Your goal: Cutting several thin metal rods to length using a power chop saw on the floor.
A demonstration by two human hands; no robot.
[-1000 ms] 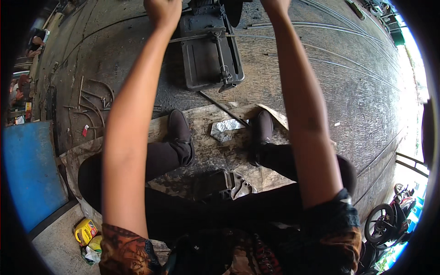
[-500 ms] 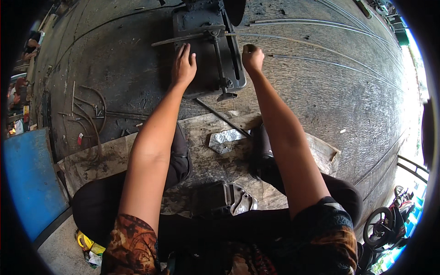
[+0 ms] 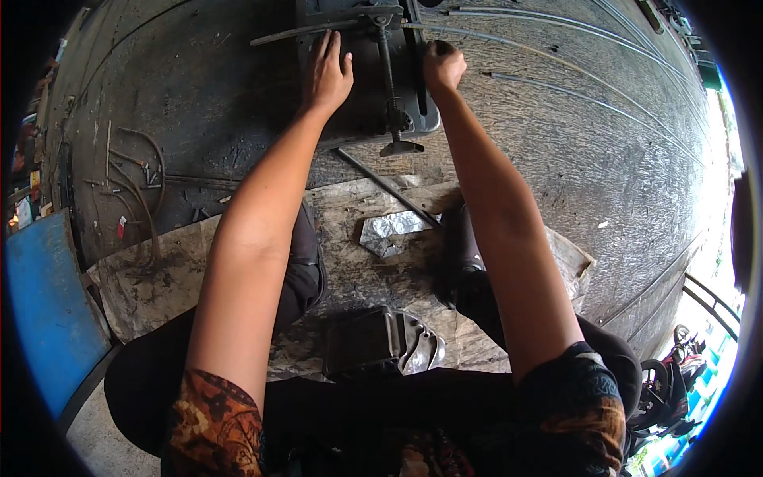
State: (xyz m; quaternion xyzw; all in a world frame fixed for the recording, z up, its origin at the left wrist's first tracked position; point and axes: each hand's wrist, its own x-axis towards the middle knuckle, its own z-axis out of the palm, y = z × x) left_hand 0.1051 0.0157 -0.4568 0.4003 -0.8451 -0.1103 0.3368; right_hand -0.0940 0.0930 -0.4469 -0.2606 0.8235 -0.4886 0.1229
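A dark metal base with a vise (image 3: 413, 131), resembling part of a cut-off saw, stands ahead of me. Its screw clamp (image 3: 385, 63) runs toward me and ends in a small crossbar handle. Through the vise passes a long thin metal rod (image 3: 278, 36), sticking out left and stretching far to the right. My left hand (image 3: 327, 78) is open, fingers straight, their tips at the rod just left of the clamp. Beside the base's right edge, below the rod, my right hand (image 3: 445, 67) is closed; a dark spot shows at its curled fingers, and what it holds is unclear.
More long rods (image 3: 556, 26) lie at the right. A loose bar (image 3: 385, 184) slants between my legs, by a crumpled silvery sheet (image 3: 393, 230). Nearer sits a dark metal housing (image 3: 362, 342). Bent rods (image 3: 151, 179) and a blue panel (image 3: 52, 310) are at left, a motorcycle (image 3: 664, 385) at right.
The view has shifted, so the base and rods sit higher in the picture. Both hands have moved slightly forward along the base; the left fingertips now reach the rod.
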